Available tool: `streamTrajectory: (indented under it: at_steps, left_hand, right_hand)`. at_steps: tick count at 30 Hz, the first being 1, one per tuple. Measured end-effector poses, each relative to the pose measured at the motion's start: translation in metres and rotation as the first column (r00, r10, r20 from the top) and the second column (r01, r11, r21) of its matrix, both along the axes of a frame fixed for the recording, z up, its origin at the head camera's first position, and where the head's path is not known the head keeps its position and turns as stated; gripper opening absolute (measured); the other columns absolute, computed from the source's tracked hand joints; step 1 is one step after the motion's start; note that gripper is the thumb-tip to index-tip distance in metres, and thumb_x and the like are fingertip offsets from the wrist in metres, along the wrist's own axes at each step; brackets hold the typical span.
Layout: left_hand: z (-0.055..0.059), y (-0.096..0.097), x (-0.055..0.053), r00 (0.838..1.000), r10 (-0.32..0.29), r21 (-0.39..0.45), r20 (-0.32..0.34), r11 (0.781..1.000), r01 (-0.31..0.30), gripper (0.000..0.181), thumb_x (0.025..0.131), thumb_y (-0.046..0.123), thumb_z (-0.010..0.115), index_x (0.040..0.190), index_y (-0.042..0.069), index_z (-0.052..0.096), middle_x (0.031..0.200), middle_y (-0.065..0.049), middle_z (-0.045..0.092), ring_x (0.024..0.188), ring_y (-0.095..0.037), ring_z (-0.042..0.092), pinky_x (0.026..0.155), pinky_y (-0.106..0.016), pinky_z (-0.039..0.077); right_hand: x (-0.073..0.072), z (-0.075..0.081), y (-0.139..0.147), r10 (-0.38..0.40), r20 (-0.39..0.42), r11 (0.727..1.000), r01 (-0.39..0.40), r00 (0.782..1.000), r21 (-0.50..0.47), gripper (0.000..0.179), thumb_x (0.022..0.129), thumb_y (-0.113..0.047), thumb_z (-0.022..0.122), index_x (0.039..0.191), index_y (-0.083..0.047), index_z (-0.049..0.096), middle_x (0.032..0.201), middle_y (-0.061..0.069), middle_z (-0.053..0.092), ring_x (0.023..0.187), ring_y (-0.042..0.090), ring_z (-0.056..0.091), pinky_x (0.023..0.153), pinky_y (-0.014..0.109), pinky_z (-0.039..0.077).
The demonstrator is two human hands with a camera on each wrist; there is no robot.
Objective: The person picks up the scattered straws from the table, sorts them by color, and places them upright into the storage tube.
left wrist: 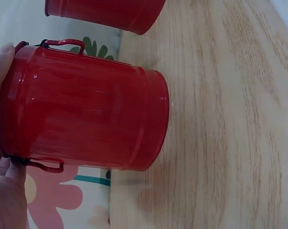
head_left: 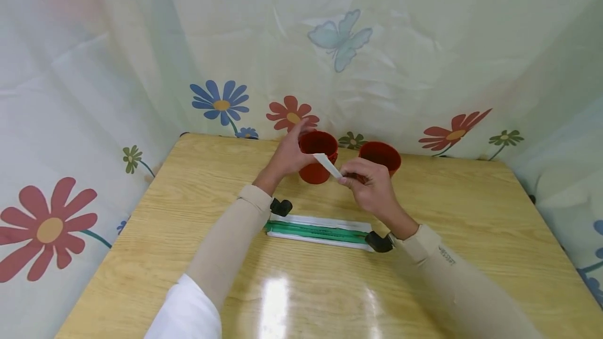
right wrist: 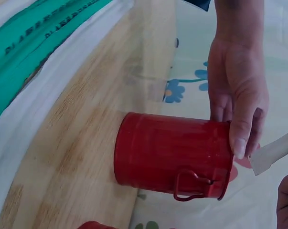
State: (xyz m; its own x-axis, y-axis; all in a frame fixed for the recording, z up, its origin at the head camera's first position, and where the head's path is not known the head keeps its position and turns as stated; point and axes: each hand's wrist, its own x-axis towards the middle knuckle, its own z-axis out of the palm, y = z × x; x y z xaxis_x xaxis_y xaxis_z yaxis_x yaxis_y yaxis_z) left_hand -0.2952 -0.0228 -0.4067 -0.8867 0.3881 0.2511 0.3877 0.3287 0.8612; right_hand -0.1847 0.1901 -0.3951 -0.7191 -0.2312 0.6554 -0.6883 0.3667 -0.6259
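My left hand (head_left: 292,153) grips a red metal bucket (left wrist: 96,109) by its rim, the thumb on one side and the fingers on the other. The bucket stands upright at the back of the table, with small wire handles on its sides. Just right of its mouth, my right hand (head_left: 372,182) pinches a flat white strip (head_left: 328,165) by one end. The strip's other end points toward the bucket rim and my left thumb (right wrist: 240,145). A second red bucket (head_left: 380,155) stands behind my right hand, which partly hides it.
A long green and white packet (head_left: 320,232) with dark print lies across the wooden table (head_left: 188,234), nearer to me. Behind the table's back edge hangs a curtain (head_left: 414,67) printed with flowers and a butterfly. Black fittings (head_left: 379,242) sit at the wrists.
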Motion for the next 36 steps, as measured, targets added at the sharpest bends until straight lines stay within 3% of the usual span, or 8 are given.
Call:
streamTrajectory:
  at_steps: [10, 17, 20, 27, 36]
  left_hand:
    - [-0.002, 0.002, -0.002, 1.000, -0.017, 0.031, -0.002, 0.999, 0.018, 0.095, 0.084, 0.022, 0.088, 0.160, 0.017, 0.031, 0.153, -0.011, 0.054, 0.142, -0.037, 0.049, 0.112, -0.059, 0.050]
    - [-0.001, 0.002, -0.002, 1.000, 0.001, 0.005, 0.010, 1.000, -0.001, 0.094, 0.084, 0.027, 0.088, 0.160, 0.020, 0.033, 0.154, -0.006, 0.055, 0.141, -0.025, 0.052, 0.111, -0.047, 0.053]
    - [0.000, -0.001, -0.004, 1.000, -0.011, -0.007, 0.011, 1.000, 0.011, 0.093, 0.085, 0.028, 0.088, 0.160, 0.020, 0.034, 0.154, -0.005, 0.055, 0.140, -0.025, 0.052, 0.112, -0.045, 0.053]
    - [0.004, -0.010, -0.007, 1.000, 0.002, 0.001, -0.022, 1.000, -0.002, 0.087, 0.084, 0.025, 0.088, 0.156, 0.013, 0.040, 0.150, -0.009, 0.058, 0.136, -0.028, 0.054, 0.110, -0.049, 0.054]
    - [-0.001, 0.000, -0.004, 1.000, -0.022, -0.027, -0.009, 0.999, 0.021, 0.093, 0.085, 0.029, 0.087, 0.161, 0.015, 0.036, 0.153, -0.008, 0.056, 0.138, -0.026, 0.054, 0.114, -0.048, 0.051]
  right_hand:
    - [-0.017, 0.008, -0.008, -0.102, 0.068, 0.995, 0.103, 0.992, -0.008, 0.008, 0.085, 0.006, 0.079, 0.087, -0.003, 0.078, 0.084, 0.013, 0.074, 0.075, 0.009, 0.055, 0.060, 0.021, 0.047]
    - [-0.039, 0.020, -0.018, -0.197, 0.102, 0.980, 0.194, 0.975, 0.036, 0.004, 0.090, 0.001, 0.078, 0.094, 0.001, 0.078, 0.086, 0.017, 0.074, 0.079, 0.010, 0.063, 0.078, 0.006, 0.051]
    - [-0.047, 0.026, -0.023, -0.218, 0.120, 0.976, 0.214, 0.968, 0.045, 0.005, 0.091, -0.001, 0.077, 0.095, 0.002, 0.077, 0.088, 0.019, 0.074, 0.079, 0.018, 0.065, 0.076, 0.005, 0.050]
    - [-0.071, 0.039, -0.040, -0.195, 0.188, 0.981, 0.194, 0.963, 0.025, 0.011, 0.096, -0.007, 0.073, 0.103, 0.002, 0.075, 0.094, 0.020, 0.074, 0.082, 0.027, 0.065, 0.074, 0.014, 0.053]
    - [-0.078, 0.043, -0.035, -0.263, 0.199, 0.963, 0.244, 0.944, 0.116, 0.009, 0.097, -0.006, 0.070, 0.098, 0.001, 0.074, 0.086, 0.018, 0.074, 0.075, 0.027, 0.064, 0.068, 0.026, 0.053]
